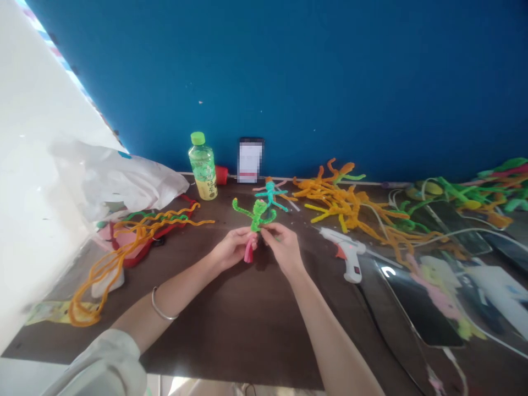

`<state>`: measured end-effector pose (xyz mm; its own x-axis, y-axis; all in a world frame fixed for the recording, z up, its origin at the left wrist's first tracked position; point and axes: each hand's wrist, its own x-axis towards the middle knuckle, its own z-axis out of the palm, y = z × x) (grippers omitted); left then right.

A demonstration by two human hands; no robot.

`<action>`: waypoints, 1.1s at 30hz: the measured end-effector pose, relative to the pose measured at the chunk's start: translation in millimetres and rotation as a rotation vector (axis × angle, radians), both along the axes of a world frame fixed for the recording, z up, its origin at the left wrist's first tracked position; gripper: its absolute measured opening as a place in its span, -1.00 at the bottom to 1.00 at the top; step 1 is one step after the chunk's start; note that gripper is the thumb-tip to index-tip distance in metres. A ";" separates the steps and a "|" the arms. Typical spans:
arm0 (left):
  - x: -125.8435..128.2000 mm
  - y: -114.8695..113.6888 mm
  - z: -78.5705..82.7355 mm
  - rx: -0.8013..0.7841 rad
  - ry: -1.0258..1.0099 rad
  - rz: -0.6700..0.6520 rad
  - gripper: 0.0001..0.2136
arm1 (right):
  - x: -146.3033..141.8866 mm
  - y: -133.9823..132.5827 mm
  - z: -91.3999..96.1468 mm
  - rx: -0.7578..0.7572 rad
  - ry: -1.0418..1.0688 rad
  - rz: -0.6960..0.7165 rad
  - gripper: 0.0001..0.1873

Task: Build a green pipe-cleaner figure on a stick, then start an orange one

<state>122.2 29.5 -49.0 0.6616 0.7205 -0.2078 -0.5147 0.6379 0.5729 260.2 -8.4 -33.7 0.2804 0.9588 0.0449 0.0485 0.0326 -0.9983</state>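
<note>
A fuzzy green pipe-cleaner figure (pixel 254 221) is held upright between the two hands, its arms spread and raised above the grip. Its lower body is pinched narrowly by the left hand (pixel 237 248), and its other side is held between the thumb and fingers of the right hand (pixel 284 246). Glossy pink-red strands (pixel 248 252) hang at the left fingertips — whether they are joined to the figure cannot be made out for certain.

Just behind the grip, a turquoise pipe-cleaner figure with an orange top (pixel 270 192) is seen on the dark brown table (pixel 231 330). Farther back, a phone with a lit, blurred screen (pixel 249 160) is propped against the blue wall (pixel 289 77); left of it stands a green-capped plastic drink bottle (pixel 203 170). To the right of the grip, a white glue gun with an orange trigger (pixel 351 258) is laid with its nozzle towards the hands, and behind it orange pipe-cleaner pieces (pixel 352 206) are heaped. Left of the grip, wavy orange strands (pixel 138 239) are spread.
</note>
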 end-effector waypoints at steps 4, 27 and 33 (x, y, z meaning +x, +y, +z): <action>-3.5 -2.6 7.0 -0.159 -0.121 -0.130 -0.88 | 1.7 -0.3 -5.2 -0.051 0.191 0.173 -0.79; 6.0 -17.6 -1.8 0.861 0.741 0.526 -0.78 | -7.1 -0.4 -10.3 0.202 -0.337 -0.124 -0.87; 5.2 -12.7 -4.8 0.720 0.769 0.512 -0.81 | -14.2 -4.1 -9.3 0.337 -0.611 -0.156 -0.84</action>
<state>127.4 16.8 -53.8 0.1378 0.9808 0.1378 0.0214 -0.1420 0.9896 246.0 -12.5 -43.1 0.2435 0.8159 0.5244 0.6250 0.2815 -0.7281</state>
